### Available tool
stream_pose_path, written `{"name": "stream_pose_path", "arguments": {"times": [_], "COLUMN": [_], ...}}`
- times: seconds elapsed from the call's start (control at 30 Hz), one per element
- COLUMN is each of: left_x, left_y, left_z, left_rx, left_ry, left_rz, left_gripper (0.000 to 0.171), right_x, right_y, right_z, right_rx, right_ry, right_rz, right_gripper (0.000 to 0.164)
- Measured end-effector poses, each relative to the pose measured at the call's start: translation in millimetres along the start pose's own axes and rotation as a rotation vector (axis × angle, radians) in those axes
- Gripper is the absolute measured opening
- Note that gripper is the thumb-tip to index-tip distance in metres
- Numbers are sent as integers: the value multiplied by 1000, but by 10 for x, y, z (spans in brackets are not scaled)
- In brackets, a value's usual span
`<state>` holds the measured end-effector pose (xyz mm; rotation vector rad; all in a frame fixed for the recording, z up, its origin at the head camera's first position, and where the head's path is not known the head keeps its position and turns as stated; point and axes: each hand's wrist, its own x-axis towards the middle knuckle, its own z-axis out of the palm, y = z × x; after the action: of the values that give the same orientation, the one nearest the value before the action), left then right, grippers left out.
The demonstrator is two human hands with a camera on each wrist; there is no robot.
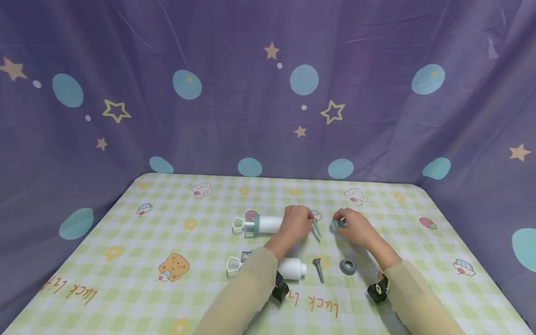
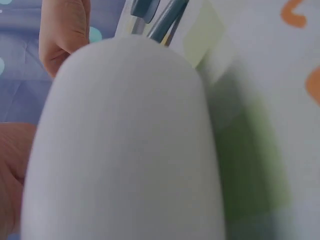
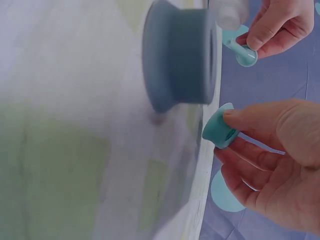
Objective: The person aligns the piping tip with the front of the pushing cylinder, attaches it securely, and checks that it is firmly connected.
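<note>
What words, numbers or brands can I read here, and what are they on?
"Luck": in orange on the tablecloth, near its left edge and again at the front.
Next to each, another orange word: too unclear to read.
White tubes: no readable text.
Left wrist view: orange marks, unreadable.

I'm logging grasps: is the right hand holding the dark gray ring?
No, the right hand pinches the teal ring, while the dark gray ring lies on the tablecloth.

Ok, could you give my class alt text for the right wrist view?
A right hand pinches a teal ring while the left hand holds a small teal nozzle. In the foreground, a blue-grey ring rests on a checked tablecloth.
</note>
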<state>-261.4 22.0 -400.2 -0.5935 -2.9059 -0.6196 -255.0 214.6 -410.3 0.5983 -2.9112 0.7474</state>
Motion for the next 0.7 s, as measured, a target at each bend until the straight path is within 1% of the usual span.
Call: {"name": "stream_pose_path", "arguments": {"times": [0.13, 0.23, 0.33, 0.5, 0.7], "left_x": [-26, -45, -61, -76, -75], "left_y": [-37, -59, -76, -84, -107], "left_z": [-49, -86, -134, -223, -284], "left_rx": [-24, -25, -31, -91, -146], "left_ry": [50, 74, 82, 105, 163], "left_rz": [19, 24, 9, -33, -62], "left_gripper": [14, 13, 13, 11, 9], "right_x": [5, 12, 18, 22, 16], "right_y": [-42, -74, -114, -190, -258], "right_z": [-7, 0, 11, 14, 36], "right_rx": [21, 42, 64, 76, 88], "right_ry": [4, 14, 36, 54, 75], "right_rz": [9, 18, 17, 2, -4], "right_gripper": [22, 23, 28, 36, 38]}}
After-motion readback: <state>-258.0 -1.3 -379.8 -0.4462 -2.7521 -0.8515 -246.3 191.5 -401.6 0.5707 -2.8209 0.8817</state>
